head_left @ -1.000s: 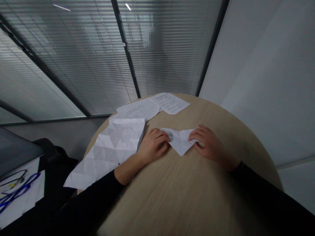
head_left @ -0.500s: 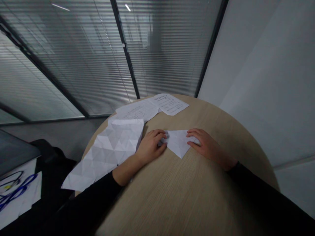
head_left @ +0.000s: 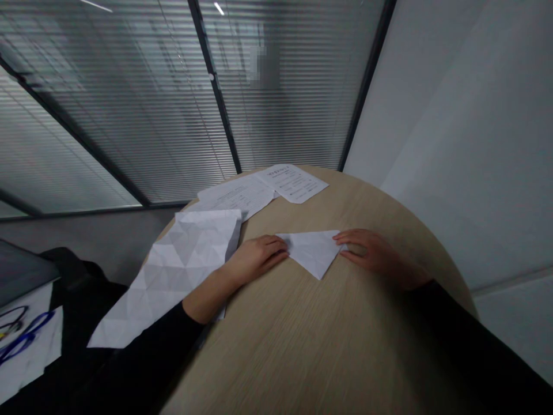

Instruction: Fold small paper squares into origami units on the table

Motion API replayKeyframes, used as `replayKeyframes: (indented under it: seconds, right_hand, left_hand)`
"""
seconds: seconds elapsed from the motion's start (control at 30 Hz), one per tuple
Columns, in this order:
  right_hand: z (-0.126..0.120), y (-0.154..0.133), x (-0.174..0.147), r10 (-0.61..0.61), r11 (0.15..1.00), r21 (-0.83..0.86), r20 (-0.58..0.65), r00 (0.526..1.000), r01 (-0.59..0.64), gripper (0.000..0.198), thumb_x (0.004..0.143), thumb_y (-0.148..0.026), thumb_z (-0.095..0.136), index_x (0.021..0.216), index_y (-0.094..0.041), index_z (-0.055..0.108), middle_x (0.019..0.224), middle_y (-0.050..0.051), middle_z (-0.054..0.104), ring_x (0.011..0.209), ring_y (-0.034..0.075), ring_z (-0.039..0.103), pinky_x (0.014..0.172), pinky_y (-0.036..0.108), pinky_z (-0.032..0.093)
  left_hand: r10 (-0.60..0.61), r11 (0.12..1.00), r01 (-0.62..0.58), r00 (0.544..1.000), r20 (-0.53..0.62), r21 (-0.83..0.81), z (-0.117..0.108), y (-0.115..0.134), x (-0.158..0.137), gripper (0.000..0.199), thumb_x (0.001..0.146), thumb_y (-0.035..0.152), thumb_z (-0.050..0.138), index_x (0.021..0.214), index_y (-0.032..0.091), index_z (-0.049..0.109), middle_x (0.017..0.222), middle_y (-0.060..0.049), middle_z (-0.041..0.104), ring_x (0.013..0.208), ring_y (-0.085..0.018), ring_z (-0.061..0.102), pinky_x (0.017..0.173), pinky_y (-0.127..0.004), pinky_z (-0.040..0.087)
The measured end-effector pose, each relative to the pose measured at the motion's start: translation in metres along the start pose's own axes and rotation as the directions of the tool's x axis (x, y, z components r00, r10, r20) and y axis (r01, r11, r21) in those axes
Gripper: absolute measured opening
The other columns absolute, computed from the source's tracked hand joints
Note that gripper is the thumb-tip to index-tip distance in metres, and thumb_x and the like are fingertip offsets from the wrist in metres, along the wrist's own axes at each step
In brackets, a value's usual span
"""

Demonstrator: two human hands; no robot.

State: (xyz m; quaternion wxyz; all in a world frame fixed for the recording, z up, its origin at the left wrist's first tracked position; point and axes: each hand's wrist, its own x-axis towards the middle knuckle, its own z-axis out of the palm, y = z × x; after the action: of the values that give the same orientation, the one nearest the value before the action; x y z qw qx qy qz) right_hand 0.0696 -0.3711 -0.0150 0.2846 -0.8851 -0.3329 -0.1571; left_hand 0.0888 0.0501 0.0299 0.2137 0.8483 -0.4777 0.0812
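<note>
A small white sheet of folded paper (head_left: 314, 251) lies on the wooden table, its outline a triangle with one point towards me. My left hand (head_left: 261, 257) rests at its left corner, fingers close together and curled over that end; the thumb is mostly hidden. At the opposite corner, my right hand (head_left: 367, 252) pinches the paper's tip between thumb and fingers. Beside my left forearm lies a large white sheet covered in triangular creases (head_left: 173, 271). The forearm hides part of its near edge.
Printed sheets (head_left: 298, 183) lie at the far side of the round table (head_left: 302, 357). Beyond it stands a glass partition with blinds (head_left: 285, 127), and a pale wall (head_left: 466, 144) is on the right. Blue-handled scissors (head_left: 26, 337) rest on papers at the lower left.
My hands have moved apart towards the paper's two side corners, leaving more of it showing. The view has shifted slightly, and the large creased sheet appears farther left.
</note>
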Motion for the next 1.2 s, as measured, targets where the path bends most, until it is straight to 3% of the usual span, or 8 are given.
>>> replayKeyframes:
  seconds: [0.2, 0.43, 0.5, 0.57, 0.7, 0.77, 0.93, 1.2]
  right_hand:
    - [-0.004, -0.007, 0.004, 0.004, 0.997, -0.075, 0.012, 1.000, -0.003, 0.024, 0.116, -0.031, 0.067, 0.128, -0.032, 0.088, 0.127, 0.006, 0.092, 0.119, 0.032, 0.088, 0.111, 0.056, 0.071]
    - [0.007, 0.007, 0.008, 0.074, 0.994, 0.082, -0.015, 0.997, -0.073, 0.013, 0.114, -0.037, 0.073, 0.106, -0.029, 0.080, 0.119, 0.009, 0.086, 0.115, 0.033, 0.082, 0.107, 0.057, 0.068]
    - [0.013, 0.011, 0.009, 0.129, 0.987, 0.103, -0.041, 0.991, -0.124, 0.011, 0.110, -0.040, 0.078, 0.113, -0.029, 0.080, 0.116, 0.009, 0.084, 0.108, 0.033, 0.081, 0.103, 0.056, 0.068]
    - [0.018, 0.013, 0.011, 0.160, 0.984, 0.091, -0.063, 0.985, -0.154, 0.022, 0.107, -0.041, 0.083, 0.126, -0.030, 0.080, 0.121, 0.010, 0.083, 0.110, 0.035, 0.080, 0.104, 0.059, 0.068]
    - [0.022, 0.013, 0.013, 0.116, 0.992, 0.059, -0.039, 0.992, -0.114, 0.045, 0.110, -0.039, 0.079, 0.154, -0.038, 0.072, 0.155, 0.010, 0.078, 0.144, 0.040, 0.072, 0.125, 0.069, 0.058]
    - [0.022, 0.013, 0.015, 0.089, 0.994, 0.067, -0.004, 0.996, -0.089, 0.046, 0.113, -0.037, 0.073, 0.159, -0.040, 0.068, 0.159, 0.009, 0.077, 0.147, 0.038, 0.071, 0.127, 0.070, 0.057]
    - [0.019, 0.009, 0.020, 0.059, 0.995, 0.085, 0.024, 0.998, -0.061, 0.043, 0.114, -0.035, 0.071, 0.157, -0.038, 0.071, 0.150, 0.010, 0.080, 0.141, 0.036, 0.074, 0.126, 0.068, 0.059]
    - [0.012, -0.007, 0.031, -0.004, 0.989, 0.151, 0.090, 0.996, -0.010, 0.064, 0.110, -0.031, 0.077, 0.171, -0.041, 0.061, 0.166, 0.009, 0.072, 0.154, 0.037, 0.068, 0.132, 0.069, 0.055]
  left_hand:
    - [-0.001, 1.000, 0.001, 1.000, -0.013, -0.007, 0.000, 0.001, 0.002, 0.032, 0.126, 0.039, 0.051, 0.119, 0.022, 0.078, 0.120, -0.009, 0.084, 0.113, -0.026, 0.081, 0.105, -0.043, 0.066]
    - [-0.129, 0.988, 0.121, 0.989, -0.076, -0.101, 0.011, -0.001, 0.006, 0.022, 0.119, 0.040, 0.064, 0.110, 0.022, 0.072, 0.103, -0.008, 0.079, 0.097, -0.026, 0.075, 0.093, -0.044, 0.063]
    - [-0.170, 0.982, 0.162, 0.983, -0.074, -0.102, 0.014, -0.001, 0.006, 0.019, 0.117, 0.041, 0.067, 0.116, 0.022, 0.072, 0.105, -0.008, 0.079, 0.098, -0.027, 0.075, 0.095, -0.046, 0.063]
    - [-0.197, 0.977, 0.189, 0.976, -0.089, -0.098, 0.016, 0.000, 0.006, 0.022, 0.115, 0.042, 0.071, 0.126, 0.022, 0.072, 0.112, -0.010, 0.080, 0.103, -0.029, 0.076, 0.099, -0.050, 0.064]
    - [-0.217, 0.976, 0.209, 0.963, -0.156, -0.067, 0.018, -0.001, 0.005, 0.044, 0.110, 0.039, 0.076, 0.150, 0.022, 0.065, 0.149, -0.018, 0.075, 0.140, -0.037, 0.072, 0.123, -0.063, 0.057]
    - [-0.221, 0.975, 0.214, 0.965, -0.143, -0.061, 0.018, -0.002, 0.004, 0.055, 0.110, 0.039, 0.075, 0.160, 0.023, 0.060, 0.161, -0.019, 0.071, 0.150, -0.039, 0.067, 0.130, -0.066, 0.053]
    - [-0.202, 0.976, 0.193, 0.976, -0.084, -0.101, 0.018, -0.004, 0.003, 0.059, 0.111, 0.036, 0.071, 0.166, 0.022, 0.056, 0.159, -0.018, 0.073, 0.146, -0.037, 0.070, 0.129, -0.065, 0.055]
    - [-0.240, 0.949, 0.199, 0.959, -0.150, -0.244, 0.020, -0.013, -0.002, 0.067, 0.104, 0.036, 0.082, 0.164, 0.023, 0.056, 0.152, -0.018, 0.072, 0.137, -0.035, 0.072, 0.122, -0.061, 0.059]
